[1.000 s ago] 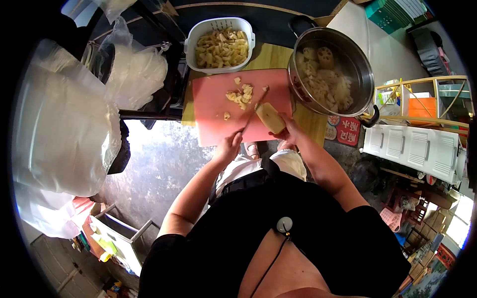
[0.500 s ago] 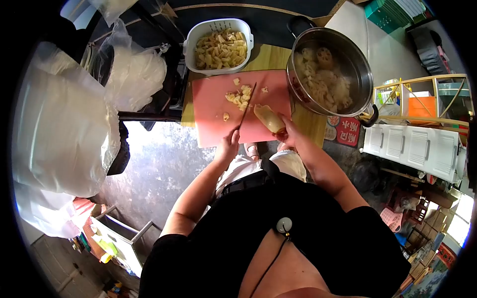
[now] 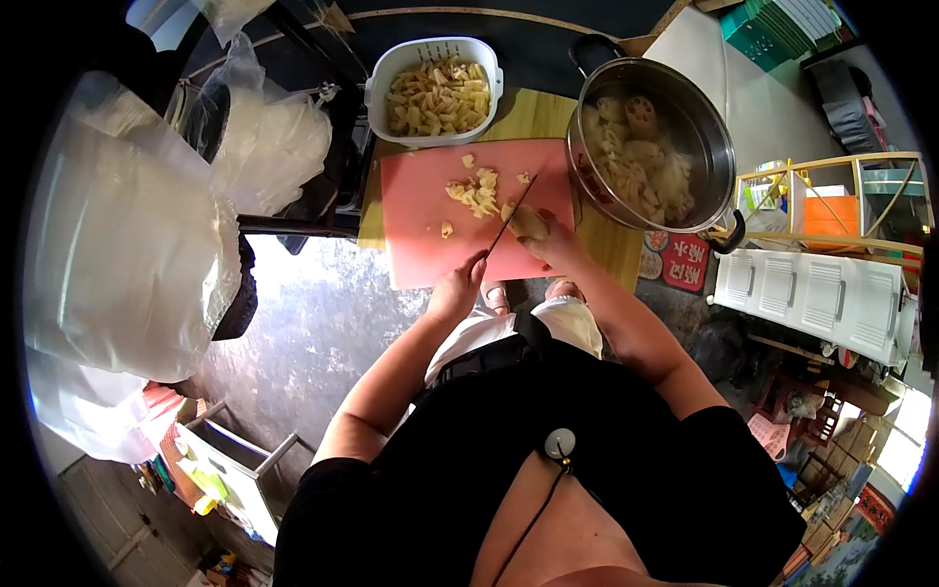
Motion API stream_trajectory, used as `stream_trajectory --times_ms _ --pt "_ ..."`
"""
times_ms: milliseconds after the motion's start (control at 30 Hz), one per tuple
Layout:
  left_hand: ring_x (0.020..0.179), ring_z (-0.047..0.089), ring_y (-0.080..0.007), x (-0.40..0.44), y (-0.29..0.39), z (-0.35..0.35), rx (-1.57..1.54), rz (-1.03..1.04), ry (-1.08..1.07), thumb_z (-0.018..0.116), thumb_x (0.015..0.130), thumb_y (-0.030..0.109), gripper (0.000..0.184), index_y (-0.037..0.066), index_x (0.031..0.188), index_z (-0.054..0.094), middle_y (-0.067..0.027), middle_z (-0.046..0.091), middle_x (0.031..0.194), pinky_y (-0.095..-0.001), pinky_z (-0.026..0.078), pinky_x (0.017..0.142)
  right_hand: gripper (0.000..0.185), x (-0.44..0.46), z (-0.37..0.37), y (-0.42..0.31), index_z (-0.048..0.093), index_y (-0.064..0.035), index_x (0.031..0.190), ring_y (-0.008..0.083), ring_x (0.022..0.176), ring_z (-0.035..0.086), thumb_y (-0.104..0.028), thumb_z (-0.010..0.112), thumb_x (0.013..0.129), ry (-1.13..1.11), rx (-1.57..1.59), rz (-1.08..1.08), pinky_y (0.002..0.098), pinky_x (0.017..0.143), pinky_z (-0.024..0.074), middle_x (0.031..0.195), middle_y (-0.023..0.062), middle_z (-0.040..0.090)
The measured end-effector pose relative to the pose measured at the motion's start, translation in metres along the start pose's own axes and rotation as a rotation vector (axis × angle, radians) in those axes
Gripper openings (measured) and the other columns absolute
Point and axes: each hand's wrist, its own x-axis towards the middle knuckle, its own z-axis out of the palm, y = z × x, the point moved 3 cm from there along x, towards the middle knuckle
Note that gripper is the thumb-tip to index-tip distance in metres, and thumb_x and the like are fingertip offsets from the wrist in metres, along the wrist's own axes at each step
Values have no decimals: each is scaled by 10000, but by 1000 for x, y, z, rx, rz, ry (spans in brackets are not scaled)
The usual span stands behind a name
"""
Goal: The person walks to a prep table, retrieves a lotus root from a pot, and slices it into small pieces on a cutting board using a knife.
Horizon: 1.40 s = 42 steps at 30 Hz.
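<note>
My left hand [image 3: 456, 292] is closed round the handle of a knife [image 3: 509, 219]. The thin dark blade slants away from me over the pink cutting board [image 3: 416, 210], close against the near-left side of a lotus root [image 3: 529, 223]. Fingers of my right hand [image 3: 560, 246] wrap that pale brown root and hold it on the board, hiding its near end. Left of the blade lies a small heap of cut pale pieces [image 3: 476, 194], with a few loose bits around it.
Behind the board stands a white basin [image 3: 369, 96] full of cut pieces. A large steel pot [image 3: 726, 137] with lotus root in liquid stands at the right, its dark handle [image 3: 730, 233] jutting out. Plastic bags [image 3: 127, 245] hang at the left. The wooden table [image 3: 626, 256] shows around the board.
My right hand has turned the lotus root and shifted it slightly up, now covering more of it. The knife has swung rightward, its blade now by the root.
</note>
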Motion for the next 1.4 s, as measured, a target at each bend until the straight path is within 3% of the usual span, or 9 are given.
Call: stream_trajectory --times_ms 167,300,333,533,667,900,1067,1267,1400 --pt "870 580 -419 2 -12 8 32 59 142 446 908 371 398 174 1250 495 -237 611 932 -486 464 748 623 2 15 22 444 -111 1221 252 682 639 -437 657 734 -97 633 241 335 569 560 972 111 599" --pt "580 589 -249 0 -22 -2 -325 -200 55 408 942 313 381 109 1253 490 -148 572 652 -384 478 602 626 10 20 54 484 -61 1156 252 689 642 -516 633 753 -216 990 333 330 559 555 956 111 602" --pt "398 334 -44 -4 -12 -7 -488 -129 72 346 976 251 378 22 1244 483 26 371 540 -228 304 362 598 11 21 59 479 -76 1163 247 691 641 -503 619 770 -232 1034 343 328 556 555 943 107 599" --pt "424 431 -115 -2 -9 2 -335 -128 -131 361 965 263 379 27 1235 486 -26 456 548 -267 370 397 529 12 19 58 471 -103 1172 254 691 635 -485 566 819 -242 1027 374 342 569 562 927 102 591" --pt "946 572 -398 1 -6 2 -63 -65 -13 424 928 319 357 130 1212 530 -231 604 998 -442 451 817 517 12 24 55 465 -100 1172 284 726 636 -480 546 831 -197 1037 370 378 585 569 942 116 589" --pt "929 563 -419 0 -8 -6 -51 -144 110 430 924 314 355 143 1222 520 -239 597 994 -468 451 788 471 12 25 50 430 -89 1187 365 815 625 -447 465 884 -282 1338 502 433 652 578 1026 151 572" --pt "510 513 -159 -5 -22 -3 -396 -112 -22 393 941 260 357 47 1192 531 -91 528 624 -335 452 533 451 10 19 55 417 -57 1190 366 821 624 -404 447 903 -270 1350 457 427 647 577 1047 172 562" --pt "945 579 -398 -4 -15 8 -112 -91 -70 409 927 359 389 129 1219 521 -211 616 999 -443 456 815 456 7 25 57 408 -55 1200 329 789 630 -375 489 886 -240 929 324 412 629 575 1026 156 563" --pt "902 581 -413 -8 8 -1 181 51 -3 421 911 381 442 153 1290 439 -231 608 972 -473 464 792 487 0 31 52 424 -67 1202 296 777 642 -375 557 849 -200 994 305 396 625 575 1020 147 577"
